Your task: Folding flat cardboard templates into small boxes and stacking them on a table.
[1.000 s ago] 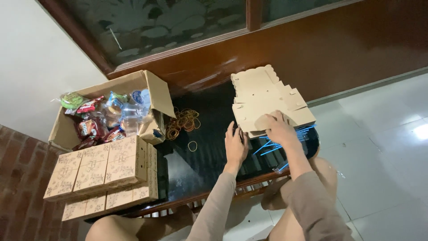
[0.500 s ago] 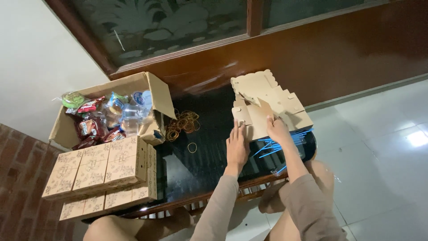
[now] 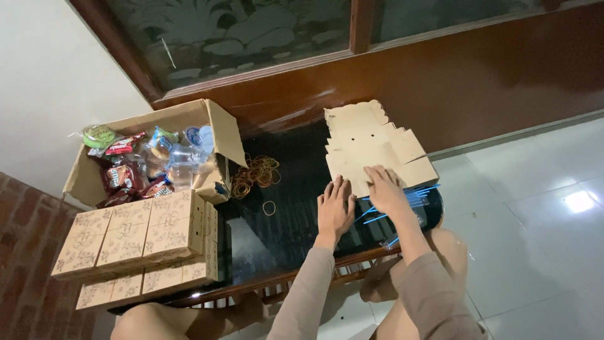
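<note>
The flat cardboard blank (image 3: pixel 371 148) that stood half lifted 0.5 s ago now lies flat again on its stack, on the tabletop's (image 3: pixel 283 208) far right. Both hands, left (image 3: pixel 335 204) and right (image 3: pixel 385 189), press its near edge with fingers spread, gripping nothing.

Flat box blanks (image 3: pixel 371 148) right of rubber bands (image 3: pixel 255 173), apparently on table (image 3: pixel 296 208).

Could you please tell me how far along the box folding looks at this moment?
Done: folded patterned brown cardboard boxes sit stacked at the table's left end. In hand: the left hand and right hand rest on the near edge of the stack of flat die-cut cardboard blanks; none is folded up yet. Left: that stack, plus the open carton of snack packets and water cups and the loose rubber bands, all untouched.
</note>
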